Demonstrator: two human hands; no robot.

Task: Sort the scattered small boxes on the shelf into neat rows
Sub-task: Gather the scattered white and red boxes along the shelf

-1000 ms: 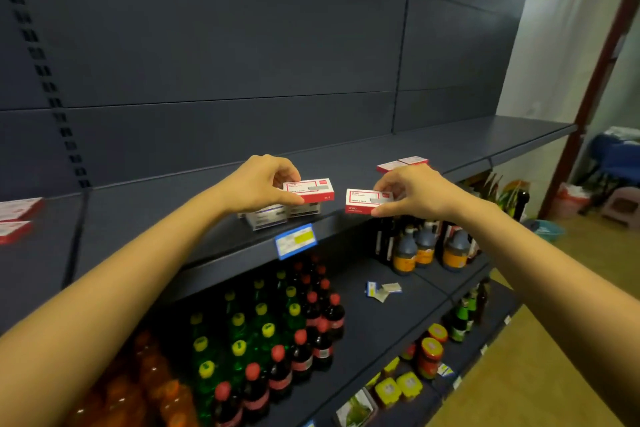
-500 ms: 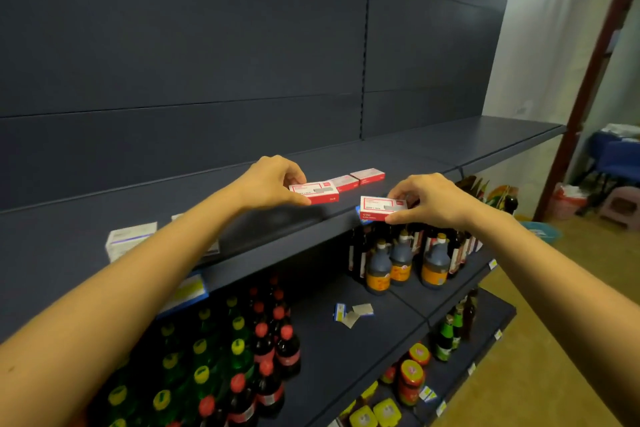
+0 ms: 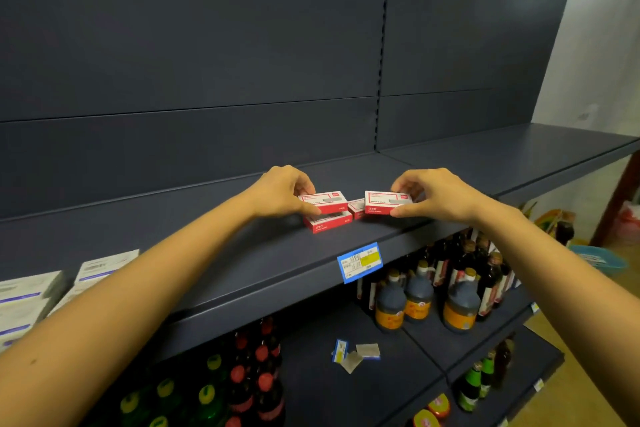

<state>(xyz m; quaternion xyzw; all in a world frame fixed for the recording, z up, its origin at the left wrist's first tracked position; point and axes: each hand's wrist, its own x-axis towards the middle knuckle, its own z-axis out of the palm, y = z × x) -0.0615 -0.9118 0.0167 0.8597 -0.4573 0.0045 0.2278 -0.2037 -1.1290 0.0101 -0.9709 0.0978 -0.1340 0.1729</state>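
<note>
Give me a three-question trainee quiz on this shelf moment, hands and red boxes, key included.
1. True or false: the left hand holds its red and white box directly above another red box lying on the shelf.
2. What does the right hand grip? A) a sauce bottle B) a red and white box C) the blue price tag
3. Fill in: a third loose red box lies ____ the two held boxes.

Key: 1 true; 2 B; 3 between
</note>
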